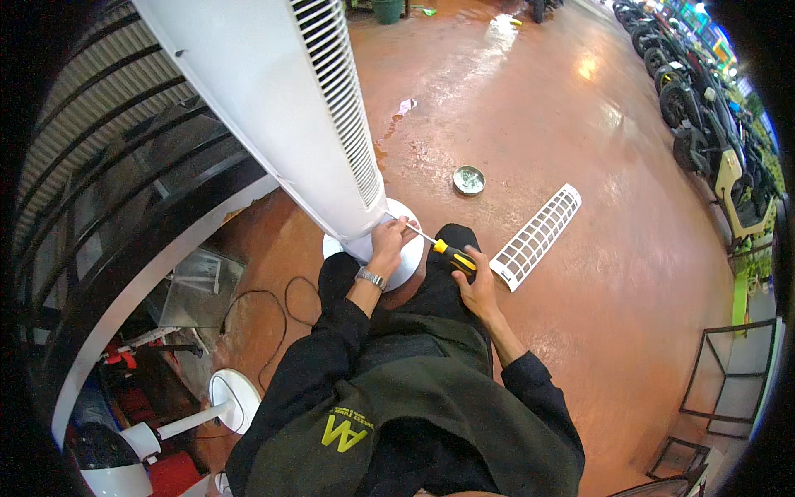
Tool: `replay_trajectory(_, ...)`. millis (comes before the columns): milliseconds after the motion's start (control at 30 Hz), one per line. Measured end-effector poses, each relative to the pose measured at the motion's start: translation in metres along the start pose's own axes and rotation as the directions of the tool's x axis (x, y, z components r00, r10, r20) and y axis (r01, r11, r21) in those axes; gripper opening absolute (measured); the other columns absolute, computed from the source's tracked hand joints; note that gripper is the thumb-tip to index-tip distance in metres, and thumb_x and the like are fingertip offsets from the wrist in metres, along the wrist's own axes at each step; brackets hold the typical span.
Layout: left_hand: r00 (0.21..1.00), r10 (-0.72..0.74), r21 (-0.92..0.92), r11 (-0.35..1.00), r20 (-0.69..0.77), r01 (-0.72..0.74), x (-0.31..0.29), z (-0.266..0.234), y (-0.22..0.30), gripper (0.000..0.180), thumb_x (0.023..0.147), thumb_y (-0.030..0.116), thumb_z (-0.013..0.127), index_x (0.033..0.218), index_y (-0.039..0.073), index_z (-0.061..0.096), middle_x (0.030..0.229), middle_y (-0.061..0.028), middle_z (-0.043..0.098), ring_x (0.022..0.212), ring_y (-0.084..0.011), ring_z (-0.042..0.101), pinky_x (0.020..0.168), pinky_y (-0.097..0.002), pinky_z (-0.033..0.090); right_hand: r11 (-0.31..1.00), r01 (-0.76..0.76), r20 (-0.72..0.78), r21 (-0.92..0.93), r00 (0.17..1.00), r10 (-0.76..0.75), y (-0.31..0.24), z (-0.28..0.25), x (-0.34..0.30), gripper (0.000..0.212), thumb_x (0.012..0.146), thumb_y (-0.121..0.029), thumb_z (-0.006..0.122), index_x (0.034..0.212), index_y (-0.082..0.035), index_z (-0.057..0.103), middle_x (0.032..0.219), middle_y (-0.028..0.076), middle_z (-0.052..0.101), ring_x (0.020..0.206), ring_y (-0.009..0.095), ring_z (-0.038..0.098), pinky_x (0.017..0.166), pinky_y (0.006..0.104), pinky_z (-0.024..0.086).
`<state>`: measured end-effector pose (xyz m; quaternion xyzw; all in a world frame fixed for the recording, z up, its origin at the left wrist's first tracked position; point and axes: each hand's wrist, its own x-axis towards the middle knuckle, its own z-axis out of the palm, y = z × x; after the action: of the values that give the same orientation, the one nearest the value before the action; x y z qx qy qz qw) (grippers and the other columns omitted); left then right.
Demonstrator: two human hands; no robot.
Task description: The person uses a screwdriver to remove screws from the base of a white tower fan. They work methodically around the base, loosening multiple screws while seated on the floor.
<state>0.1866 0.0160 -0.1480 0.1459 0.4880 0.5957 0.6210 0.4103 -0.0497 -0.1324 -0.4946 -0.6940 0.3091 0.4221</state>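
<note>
Screwdriver [441, 246] set against the lower end of the white tower fan [273, 91].
Right hand [478, 282]: fingers wrapped round its handle. Left hand [387, 246]: fingers bent beside the tip; pinch, can't tell. Dish [469, 194] right of fan, grille [538, 236] farther right. Risk: an off-angle push could slip the tip into left fingers.

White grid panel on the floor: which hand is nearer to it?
Right. The right hand, holding the screwdriver, is just left of the white grid panel; the left hand is farther left, by the white tower's lower end.
</note>
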Motion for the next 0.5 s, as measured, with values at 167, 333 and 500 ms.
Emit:
replay_trajectory(167,1.0,-0.017,0.007,1.0,0.003,0.017,-0.001,0.002,0.0,0.023,0.099,0.009,0.05,0.11,-0.011,0.054,0.105,-0.0195,0.063,0.096,-0.0276,0.067,0.085,-0.0375,0.058,0.8,-0.539,0.334,0.264,0.829,0.448,0.007,-0.012,0.006,0.033,0.104,-0.025,0.044,0.127,-0.001,0.049,0.081,0.005,0.056,0.063,0.011,0.054,0.058,0.0262,0.046)
replay_trajectory(333,0.998,0.05,0.011,0.999,-0.044,-0.049,-0.002,0.003,-0.007,0.025,0.099,0.009,0.05,0.114,-0.011,0.052,0.107,-0.0206,0.062,0.099,-0.0304,0.066,0.087,-0.0393,0.058,0.958,0.213,0.119,-0.193,0.974,-0.193,0.007,-0.011,0.002,0.047,0.081,0.003,0.065,0.125,-0.008,0.054,0.106,0.019,0.055,0.096,0.038,0.059,0.078,0.0429,0.051)
replay_trajectory(500,0.997,0.045,-0.046,0.998,-0.055,-0.048,0.003,-0.003,-0.009,0.025,0.099,0.009,0.051,0.113,-0.011,0.052,0.106,-0.0198,0.062,0.096,-0.0304,0.066,0.086,-0.0404,0.058,0.976,0.202,0.117,-0.079,0.974,-0.192,0.005,-0.005,-0.001,0.045,0.087,-0.006,0.065,0.13,-0.007,0.051,0.103,0.017,0.055,0.09,0.028,0.062,0.073,0.0355,0.053)
